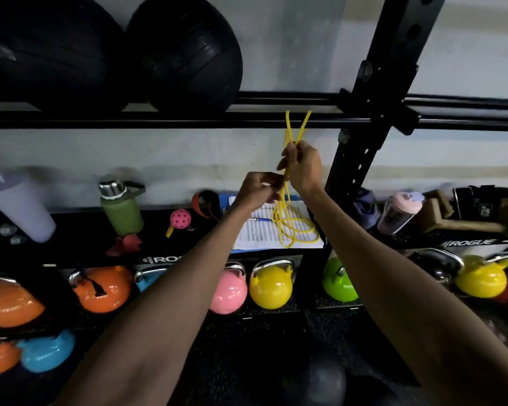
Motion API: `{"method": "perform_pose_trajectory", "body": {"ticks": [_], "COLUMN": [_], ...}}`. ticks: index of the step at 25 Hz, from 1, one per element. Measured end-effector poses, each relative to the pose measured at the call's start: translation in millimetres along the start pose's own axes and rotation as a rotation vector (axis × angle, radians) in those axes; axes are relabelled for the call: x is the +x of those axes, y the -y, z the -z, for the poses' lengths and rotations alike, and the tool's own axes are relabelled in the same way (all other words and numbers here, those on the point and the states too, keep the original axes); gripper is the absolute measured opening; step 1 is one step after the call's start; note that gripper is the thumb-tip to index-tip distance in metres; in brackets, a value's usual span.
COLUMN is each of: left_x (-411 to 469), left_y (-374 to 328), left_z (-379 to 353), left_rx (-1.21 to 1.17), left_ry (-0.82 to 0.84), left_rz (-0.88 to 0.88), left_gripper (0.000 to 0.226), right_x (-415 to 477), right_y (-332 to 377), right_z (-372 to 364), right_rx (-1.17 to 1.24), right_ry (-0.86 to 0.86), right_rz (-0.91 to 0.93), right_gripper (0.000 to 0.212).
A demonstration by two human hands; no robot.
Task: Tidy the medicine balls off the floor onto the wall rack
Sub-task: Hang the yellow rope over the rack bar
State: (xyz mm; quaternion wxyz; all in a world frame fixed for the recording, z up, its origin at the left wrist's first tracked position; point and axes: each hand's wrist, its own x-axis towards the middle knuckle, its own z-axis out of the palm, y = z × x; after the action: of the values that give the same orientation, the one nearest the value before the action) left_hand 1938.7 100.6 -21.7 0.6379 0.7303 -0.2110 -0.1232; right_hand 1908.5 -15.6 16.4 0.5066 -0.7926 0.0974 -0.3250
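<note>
Two black medicine balls sit on the wall rack's upper rails (276,120): one at the far left (47,51), the other (185,51) beside it. A yellow cord (287,227) hangs looped over the front rail. My right hand (301,168) grips its strands just below the rail. Slightly lower and to the left, my left hand (258,191) pinches the same strands. The cord's lower loops dangle over a paper sheet (261,230) on the shelf. A dark, blurred ball (320,382) lies on the floor at the bottom.
A black upright post (364,142) stands right of my hands. The shelf holds a green bottle (122,209), a lilac tumbler (18,206), a pink holed ball (180,218) and a shaker (399,212). Coloured kettlebells line the lower tier, including pink (227,291) and yellow (271,285).
</note>
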Motion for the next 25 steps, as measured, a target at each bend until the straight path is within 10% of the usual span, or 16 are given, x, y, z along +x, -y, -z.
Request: {"method": "perform_pose_trajectory", "body": {"ticks": [4,11,18,25], "left_x": [16,41,35,43], "left_y": [-31,-103,-121,-150], "left_z": [13,-17,-4,20], "left_rx": [-0.034,-0.434,0.109,-0.016], "left_ry": [-0.153,0.163,-0.145,0.065], "left_rz": [-0.040,0.154,-0.360,-0.160], "left_gripper": [0.027,0.032,0.036,0.029], "right_x": [-25,-74,-43,-46], "right_y": [-5,-41,-41,20], "right_z": [11,38,70,25], "right_rx": [-0.090,-0.301,-0.075,0.218], "right_ry": [-0.040,0.016,-0.132,0.351], "right_rz": [0.112,0.199,-0.087,-0.152], "right_gripper": [0.028,0.031,0.025,0.050]}}
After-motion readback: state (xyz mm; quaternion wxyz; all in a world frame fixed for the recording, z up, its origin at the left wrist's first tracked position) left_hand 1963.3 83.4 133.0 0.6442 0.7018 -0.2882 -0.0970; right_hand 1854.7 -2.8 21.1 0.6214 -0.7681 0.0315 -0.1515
